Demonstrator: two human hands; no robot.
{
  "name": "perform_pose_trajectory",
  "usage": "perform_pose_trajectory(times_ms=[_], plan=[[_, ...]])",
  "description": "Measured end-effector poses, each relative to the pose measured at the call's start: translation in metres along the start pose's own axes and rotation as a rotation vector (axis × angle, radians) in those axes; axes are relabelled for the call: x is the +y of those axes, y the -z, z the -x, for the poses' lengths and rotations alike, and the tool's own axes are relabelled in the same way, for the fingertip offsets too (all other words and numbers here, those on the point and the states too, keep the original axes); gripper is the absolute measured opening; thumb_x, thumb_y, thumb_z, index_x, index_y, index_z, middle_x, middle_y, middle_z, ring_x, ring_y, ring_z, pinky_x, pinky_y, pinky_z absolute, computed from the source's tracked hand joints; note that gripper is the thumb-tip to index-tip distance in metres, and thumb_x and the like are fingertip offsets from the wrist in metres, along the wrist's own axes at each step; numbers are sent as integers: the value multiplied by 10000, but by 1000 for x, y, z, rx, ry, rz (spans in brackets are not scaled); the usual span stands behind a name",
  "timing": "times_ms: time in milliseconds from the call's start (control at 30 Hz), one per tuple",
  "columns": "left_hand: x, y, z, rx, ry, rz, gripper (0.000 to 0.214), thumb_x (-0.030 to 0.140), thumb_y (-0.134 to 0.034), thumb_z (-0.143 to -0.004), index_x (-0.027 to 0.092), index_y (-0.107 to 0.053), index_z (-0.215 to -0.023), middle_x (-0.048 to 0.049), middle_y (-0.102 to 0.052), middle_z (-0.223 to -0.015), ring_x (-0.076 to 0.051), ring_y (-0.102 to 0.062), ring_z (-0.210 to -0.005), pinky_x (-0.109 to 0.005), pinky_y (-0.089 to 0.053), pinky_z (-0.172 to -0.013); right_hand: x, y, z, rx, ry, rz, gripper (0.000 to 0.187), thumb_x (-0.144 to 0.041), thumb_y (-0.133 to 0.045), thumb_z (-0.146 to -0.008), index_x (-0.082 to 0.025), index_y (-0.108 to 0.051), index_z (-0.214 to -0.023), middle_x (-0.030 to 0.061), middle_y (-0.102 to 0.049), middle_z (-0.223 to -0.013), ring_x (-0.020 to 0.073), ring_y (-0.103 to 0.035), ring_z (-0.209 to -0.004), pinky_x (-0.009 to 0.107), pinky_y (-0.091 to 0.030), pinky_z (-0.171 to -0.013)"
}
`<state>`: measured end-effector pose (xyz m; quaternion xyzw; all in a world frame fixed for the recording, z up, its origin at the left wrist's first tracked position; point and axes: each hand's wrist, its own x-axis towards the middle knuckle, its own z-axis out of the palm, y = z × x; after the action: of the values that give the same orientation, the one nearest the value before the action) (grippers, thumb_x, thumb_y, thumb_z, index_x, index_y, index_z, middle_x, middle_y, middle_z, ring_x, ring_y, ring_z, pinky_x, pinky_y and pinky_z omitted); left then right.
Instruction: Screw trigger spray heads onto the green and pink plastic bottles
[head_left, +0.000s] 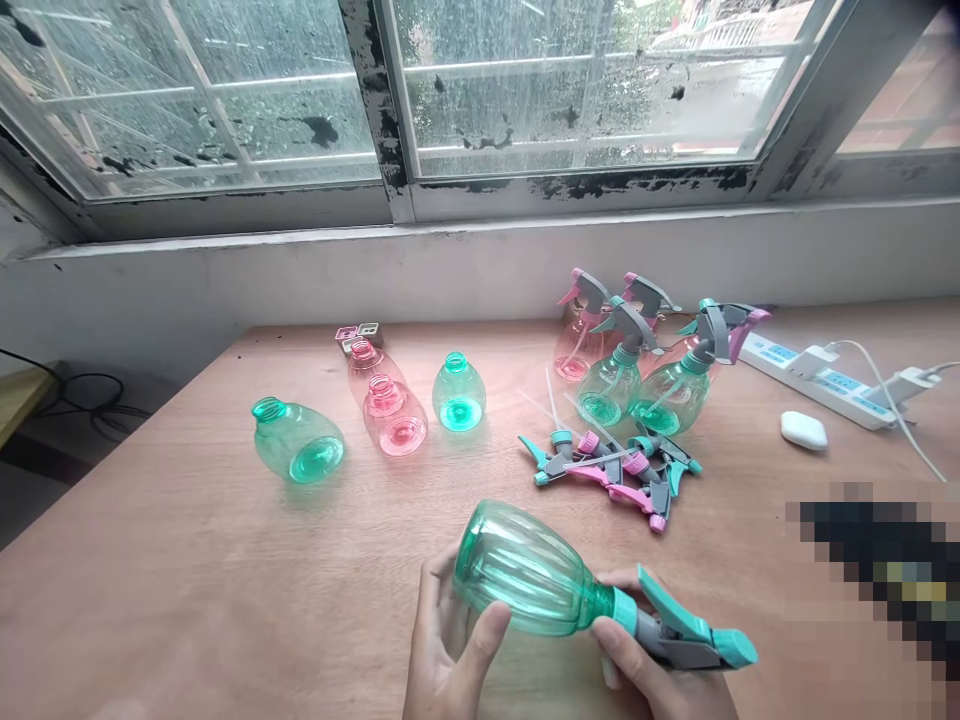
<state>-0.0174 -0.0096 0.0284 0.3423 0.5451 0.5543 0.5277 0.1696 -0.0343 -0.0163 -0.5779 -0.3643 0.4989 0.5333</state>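
Observation:
A green transparent spray bottle [529, 575] lies sideways in the air between both hands, close to me. My left hand [457, 640] is wrapped round its base end, thumb in front. My right hand [637, 660] grips the turquoise collar at the neck, where the grey and turquoise spray head [690, 635] meets the bottle; the trigger points up and away. Beyond the hands lies a pile of loose pink, grey and turquoise spray heads [615, 470] with thin tubes. Open-necked bottles stand to the left: a green one [459, 393], two pink ones [395, 418], and a tilted green one [298, 440].
Several bottles with spray heads fitted [609, 388] stand at the back right. Beside them are a white power strip [821, 382] with plugs and cables, and a white earbud case [803, 431]. A small box [358, 336] sits behind the pink bottles. The window wall borders the wooden table [187, 540].

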Motion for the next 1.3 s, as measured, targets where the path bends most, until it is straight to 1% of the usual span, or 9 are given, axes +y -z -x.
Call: perform_pose_trajectory(times_ms=[167,267,433,633,833,1000,1100,1200,1300], plan=[[-5,-2,-1,-19,-10,83,576,444,-936,-750,257,-708,-1245,-108,-742,-1372,-371,-616,-1384,-429,-491,-1162,3,0,-5,20,12,-193,389,-585,-876,-859,-277,-750,-1061,-47,-655,-558,168,-575,-464,287,-434,-558],[-9,-1,0,-51,11,86,641,441,-944,-747,260,-689,-1306,-113,-707,-1433,-379,-564,-1440,-455,-446,-1207,2,0,-6,42,-2,-241,401,-568,-903,-841,-275,-756,-1072,-36,-692,-614,155,-597,-465,269,-433,-545],[-8,3,3,-93,-16,76,831,584,-942,-703,236,-613,-1381,-146,-714,-1419,-416,-591,-1401,-470,-465,-1178,2,0,-2,22,36,-112,375,-579,-892,-842,-268,-781,-1020,-50,-610,-501,164,-563,-458,275,-435,-542],[-5,-1,1,-61,15,41,620,469,-895,-805,235,-621,-1310,-127,-754,-1331,-367,-662,-1315,-431,-522,-1106,2,-2,-3,40,45,-91,387,-598,-883,-837,-260,-791,-1001,-37,-621,-521,176,-562,-463,289,-440,-530],[-15,-1,0,-70,7,14,697,411,-940,-755,253,-635,-1361,-120,-712,-1409,-374,-606,-1386,-454,-460,-1185,0,-1,-7,107,40,-178,419,-585,-902,-822,-243,-776,-1027,-22,-652,-539,193,-589,-450,296,-465,-494],[-21,5,2,-124,-20,58,924,557,-995,-633,245,-580,-1398,-147,-662,-1486,-419,-547,-1443,-485,-405,-1228,4,3,-5,59,30,-113,396,-588,-891,-840,-244,-777,-1001,-26,-642,-536,178,-583,-497,277,-449,-545],[-17,6,2,-85,4,73,741,583,-943,-711,236,-607,-1273,-161,-638,-1509,-421,-560,-1435,-476,-462,-1184,3,3,-3,45,39,-44,411,-610,-880,-838,-252,-764,-1002,-44,-613,-522,175,-554,-479,282,-427,-538],[-10,4,2,-53,9,60,562,529,-915,-774,231,-643,-1166,-157,-640,-1513,-411,-584,-1418,-454,-514,-1140,1,1,-3,46,43,-23,421,-629,-868,-834,-253,-760,-991,-47,-600,-513,183,-535,-461,295,-425,-528],[-5,1,1,-73,13,61,567,488,-900,-804,239,-668,-1258,-142,-681,-1475,-397,-582,-1427,-459,-491,-1170,1,0,-4,63,28,-77,412,-601,-883,-828,-255,-767,-1020,-38,-628,-537,185,-547,-456,298,-431,-517]])
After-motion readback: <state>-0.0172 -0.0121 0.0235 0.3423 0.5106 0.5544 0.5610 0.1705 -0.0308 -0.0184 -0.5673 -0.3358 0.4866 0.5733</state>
